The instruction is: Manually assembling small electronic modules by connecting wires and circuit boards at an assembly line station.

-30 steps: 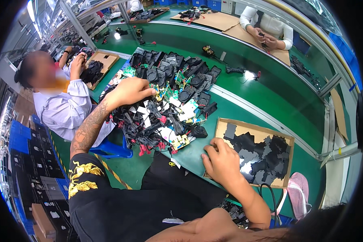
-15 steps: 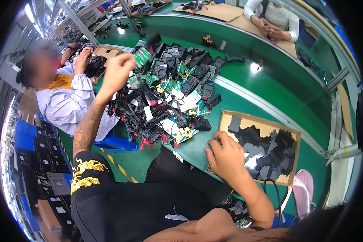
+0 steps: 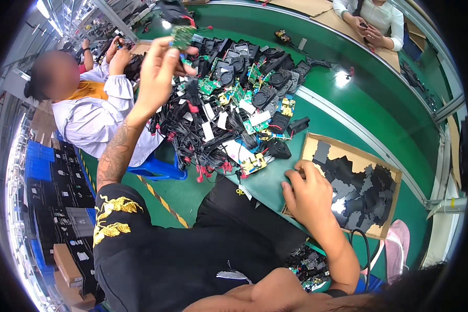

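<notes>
My left hand point(image 3: 162, 70) is raised over the far left of the pile, its fingers closed on a green circuit board point(image 3: 182, 38). A black plastic housing point(image 3: 174, 11) with red wires shows just beyond the board, partly cut off by the frame's top edge. Below lies a heap of black housings point(image 3: 265, 96), green boards and bundled black cables point(image 3: 190, 145) with red ends. My right hand point(image 3: 309, 190) rests at the near left edge of a cardboard tray point(image 3: 395, 200), its fingers bent and thumb apart, holding nothing visible. Dark grey cut sheets point(image 3: 356, 187) lie in that tray.
A co-worker in a pale jacket point(image 3: 96, 112) sits at the left, handling parts. Another person's hands point(image 3: 368, 34) work across the green conveyor point(image 3: 343, 106). A metal rail point(image 3: 359, 132) runs behind the tray. A pink mesh item point(image 3: 397, 247) lies at the right, beside a black cable point(image 3: 368, 255).
My left hand has lifted up and turned, bringing the circuit board and housing higher. My right hand stays beside the tray. The whole view has shifted slightly.
</notes>
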Demonstrator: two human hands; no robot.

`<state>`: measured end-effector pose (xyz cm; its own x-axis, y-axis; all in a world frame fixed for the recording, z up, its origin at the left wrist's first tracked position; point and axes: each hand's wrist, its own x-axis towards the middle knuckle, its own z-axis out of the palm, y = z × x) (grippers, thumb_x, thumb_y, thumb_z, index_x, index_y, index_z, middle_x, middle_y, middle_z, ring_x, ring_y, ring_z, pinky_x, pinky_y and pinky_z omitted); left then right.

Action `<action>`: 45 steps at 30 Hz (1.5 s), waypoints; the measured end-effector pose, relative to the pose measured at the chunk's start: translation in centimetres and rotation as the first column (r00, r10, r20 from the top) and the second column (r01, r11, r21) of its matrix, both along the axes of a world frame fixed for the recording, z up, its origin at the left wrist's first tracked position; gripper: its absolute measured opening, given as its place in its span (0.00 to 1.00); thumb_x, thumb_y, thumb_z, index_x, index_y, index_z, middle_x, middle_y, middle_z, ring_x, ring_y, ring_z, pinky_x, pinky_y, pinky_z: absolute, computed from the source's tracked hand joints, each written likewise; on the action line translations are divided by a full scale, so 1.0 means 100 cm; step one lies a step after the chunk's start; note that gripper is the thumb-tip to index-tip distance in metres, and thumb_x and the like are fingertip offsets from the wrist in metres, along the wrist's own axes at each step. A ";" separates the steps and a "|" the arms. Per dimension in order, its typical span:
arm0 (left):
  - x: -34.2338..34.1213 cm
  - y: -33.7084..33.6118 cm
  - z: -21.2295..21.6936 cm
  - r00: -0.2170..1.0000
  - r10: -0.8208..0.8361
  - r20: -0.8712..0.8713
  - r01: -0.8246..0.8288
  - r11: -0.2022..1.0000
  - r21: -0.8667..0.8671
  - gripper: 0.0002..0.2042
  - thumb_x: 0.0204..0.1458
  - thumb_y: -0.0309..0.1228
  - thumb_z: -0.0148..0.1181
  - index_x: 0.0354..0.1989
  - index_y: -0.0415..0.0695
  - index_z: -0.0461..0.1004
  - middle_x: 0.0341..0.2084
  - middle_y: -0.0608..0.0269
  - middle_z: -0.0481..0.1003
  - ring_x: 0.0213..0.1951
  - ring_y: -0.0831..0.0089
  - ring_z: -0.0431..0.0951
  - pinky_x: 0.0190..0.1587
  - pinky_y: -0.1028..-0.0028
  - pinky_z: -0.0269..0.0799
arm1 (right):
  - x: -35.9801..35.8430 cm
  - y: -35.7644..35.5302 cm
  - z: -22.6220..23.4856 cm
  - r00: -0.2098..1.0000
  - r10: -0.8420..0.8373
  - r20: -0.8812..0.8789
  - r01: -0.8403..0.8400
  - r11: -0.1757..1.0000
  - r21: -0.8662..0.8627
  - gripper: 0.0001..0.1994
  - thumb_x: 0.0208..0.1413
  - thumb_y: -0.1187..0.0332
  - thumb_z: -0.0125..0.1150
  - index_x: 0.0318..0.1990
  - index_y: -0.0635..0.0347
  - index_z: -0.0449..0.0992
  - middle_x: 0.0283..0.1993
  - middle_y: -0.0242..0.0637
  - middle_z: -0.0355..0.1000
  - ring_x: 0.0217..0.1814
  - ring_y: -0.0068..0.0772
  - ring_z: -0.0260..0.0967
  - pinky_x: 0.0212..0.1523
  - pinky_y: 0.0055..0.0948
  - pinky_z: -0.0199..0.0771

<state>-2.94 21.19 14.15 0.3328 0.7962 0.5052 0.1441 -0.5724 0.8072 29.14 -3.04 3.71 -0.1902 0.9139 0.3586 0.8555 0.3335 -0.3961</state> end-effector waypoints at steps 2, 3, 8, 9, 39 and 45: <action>0.006 0.005 -0.010 0.996 -0.048 -0.081 0.045 0.998 -0.033 0.13 0.72 0.30 0.47 0.60 0.39 0.66 0.47 0.54 0.81 0.38 0.74 0.83 0.44 0.73 0.80 | 0.000 -0.001 0.001 1.000 -0.004 -0.002 0.004 1.000 -0.006 0.09 0.50 0.68 0.71 0.39 0.58 0.80 0.45 0.39 0.70 0.39 0.39 0.77 0.38 0.38 0.78; 0.009 0.013 -0.018 0.991 -0.090 -0.101 0.086 0.996 -0.034 0.12 0.71 0.29 0.49 0.59 0.38 0.66 0.46 0.55 0.81 0.40 0.74 0.82 0.46 0.73 0.78 | 0.001 -0.001 0.001 1.000 -0.009 -0.003 0.009 1.000 -0.009 0.09 0.51 0.68 0.71 0.39 0.58 0.80 0.45 0.38 0.70 0.39 0.39 0.77 0.38 0.38 0.78; 0.009 0.031 -0.039 0.954 -0.061 -0.294 0.042 0.997 -0.068 0.10 0.68 0.25 0.53 0.55 0.39 0.68 0.43 0.60 0.81 0.46 0.78 0.80 0.50 0.74 0.75 | 0.001 0.000 -0.004 1.000 0.015 -0.018 -0.014 1.000 0.015 0.09 0.51 0.68 0.71 0.39 0.59 0.80 0.45 0.38 0.70 0.39 0.39 0.77 0.38 0.38 0.78; 0.009 0.035 -0.042 0.951 -0.068 -0.302 0.044 0.995 -0.085 0.11 0.68 0.24 0.53 0.56 0.39 0.67 0.44 0.60 0.79 0.48 0.76 0.80 0.51 0.75 0.75 | 0.002 0.000 -0.004 1.000 0.017 -0.022 -0.017 1.000 0.015 0.09 0.51 0.68 0.71 0.38 0.59 0.80 0.45 0.38 0.70 0.39 0.39 0.77 0.38 0.38 0.78; 0.075 -0.248 -0.108 0.810 -0.313 0.495 0.473 0.849 -0.237 0.16 0.60 0.18 0.61 0.51 0.43 0.63 0.51 0.45 0.72 0.33 0.71 0.80 0.28 0.75 0.76 | -0.027 -0.035 0.039 0.788 0.304 -0.534 -0.382 0.923 -0.037 0.24 0.54 0.59 0.72 0.52 0.67 0.76 0.49 0.53 0.75 0.48 0.53 0.75 0.49 0.41 0.76; 0.085 -0.238 -0.102 0.939 -0.338 -0.063 0.343 0.935 0.092 0.16 0.56 0.27 0.65 0.54 0.44 0.78 0.54 0.54 0.76 0.49 0.63 0.83 0.48 0.68 0.79 | -0.082 -0.077 -0.027 0.416 -0.059 -0.907 -0.103 0.988 -0.111 0.28 0.65 0.52 0.65 0.57 0.70 0.70 0.58 0.49 0.69 0.58 0.44 0.71 0.60 0.39 0.70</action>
